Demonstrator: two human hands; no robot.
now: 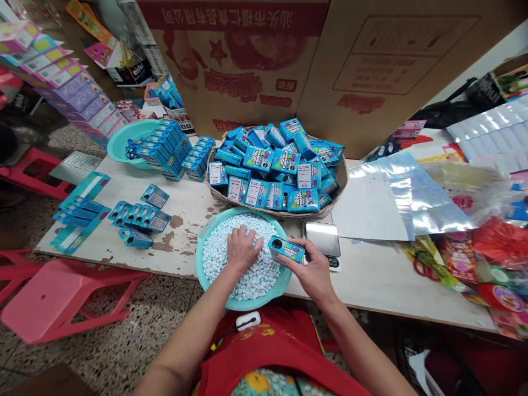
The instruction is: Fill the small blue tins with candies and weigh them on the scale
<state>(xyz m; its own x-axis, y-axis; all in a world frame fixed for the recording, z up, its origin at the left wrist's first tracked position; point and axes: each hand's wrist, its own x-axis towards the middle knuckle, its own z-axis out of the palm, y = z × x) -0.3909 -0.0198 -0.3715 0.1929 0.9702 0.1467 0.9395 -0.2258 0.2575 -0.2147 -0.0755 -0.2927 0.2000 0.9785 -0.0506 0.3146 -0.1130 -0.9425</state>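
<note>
Head view: apparently gathering small candy balls (256,278) with the left hand (242,252) while holding a blue "CARAMELO" carton (289,250) in the right hand (315,269).
Left hand: spread palm-down on the pale balls, fingers bent and apart; cannot tell whether gripping any beneath.
Right hand: clamped around the carton, with thumb along the near side and fingers at the far side.
Gap between hands: near each other but not touching, with the carton in between.
Candy balls: heaped inside the mint-green basin (200,269), directly under the left hand, to the left of the right hand.
Carton: held over the right part of the basin, dark round spot toward the left hand; too unclear to tell as hole or print.
Scooping: probably best done with a loosely cupped palm, taking a modest amount to avoid spilling over the rim.
Carton grip: best kept light, to avoid denting the sides, and steady above the basin, to catch strays.
Digital scale (324,237): just right of the right hand; worth avoiding with the knuckles.
</note>
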